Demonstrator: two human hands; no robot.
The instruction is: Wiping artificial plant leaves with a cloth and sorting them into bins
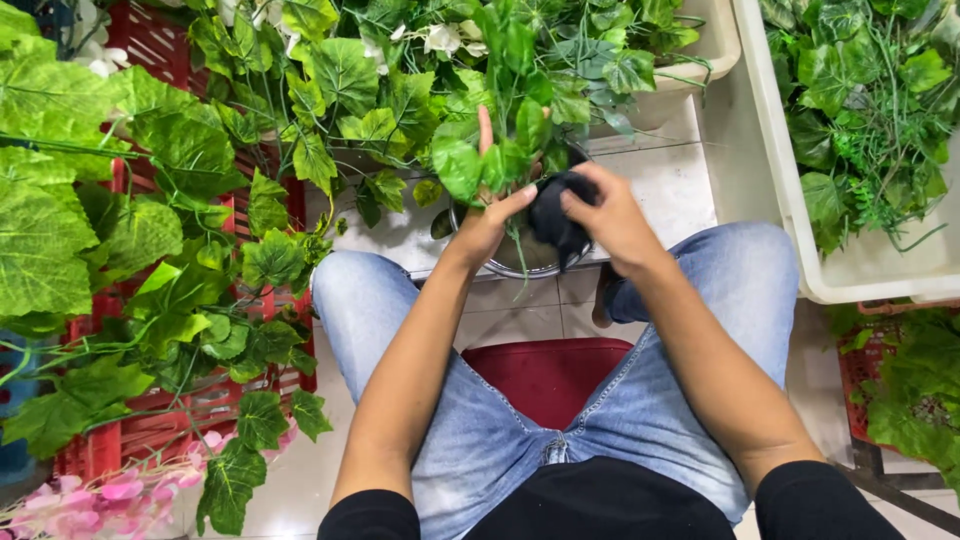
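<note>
left hand [487,215] gripping artificial leafy vine stem [492,160], right hand [610,215] clamped on black cloth [556,215] touching stem base, both over metal bowl [520,268] between knees; red crate [150,420] on left

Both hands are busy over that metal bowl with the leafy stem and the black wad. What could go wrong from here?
1. The left hand grips the leafy stem only near its base; the top-heavy leaves could tip or slip out.
2. The right hand presses a black wad above the metal bowl, which sits near the tile step's edge; a push might slide it off.
3. Vines from the red crate crowd the left forearm and may snag.
</note>
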